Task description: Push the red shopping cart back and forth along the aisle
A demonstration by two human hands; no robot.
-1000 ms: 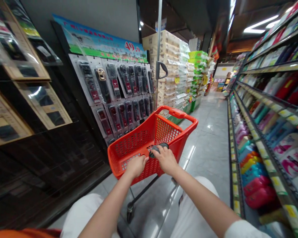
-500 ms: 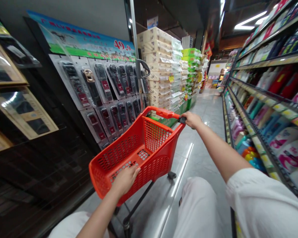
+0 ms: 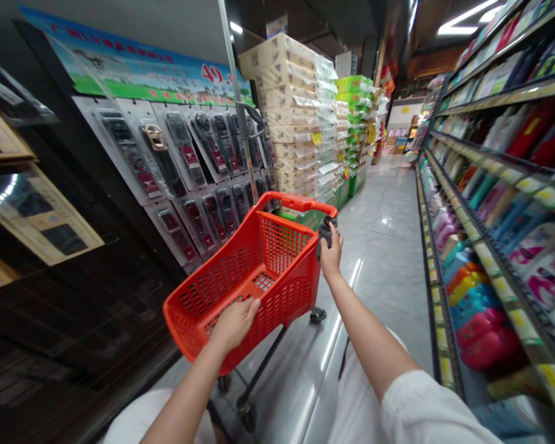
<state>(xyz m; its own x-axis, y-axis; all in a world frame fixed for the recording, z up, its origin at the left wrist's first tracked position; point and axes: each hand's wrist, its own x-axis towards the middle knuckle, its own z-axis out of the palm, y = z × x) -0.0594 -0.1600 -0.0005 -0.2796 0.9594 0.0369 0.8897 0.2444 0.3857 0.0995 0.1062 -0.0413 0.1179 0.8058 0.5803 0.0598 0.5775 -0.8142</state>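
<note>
Black gadget (image 3: 323, 235) held, not set down: right grip (image 3: 332, 254) closed round it beside cart (image 3: 300, 295); left grip (image 3: 234, 323) half-curled at cart's rim, hold unclear.

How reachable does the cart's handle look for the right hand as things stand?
Probably yes: the handle is close by, its middle uncovered, though the right hand holds a dark object.

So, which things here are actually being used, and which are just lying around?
In use:
red perforated plastic shopping cart, left hand at its near rim
small dark-grey rounded object, in the right hand

Just around:
dark belts in clear plastic packaging
tall stack of cream-coloured packs
colourful plastic containers
</note>
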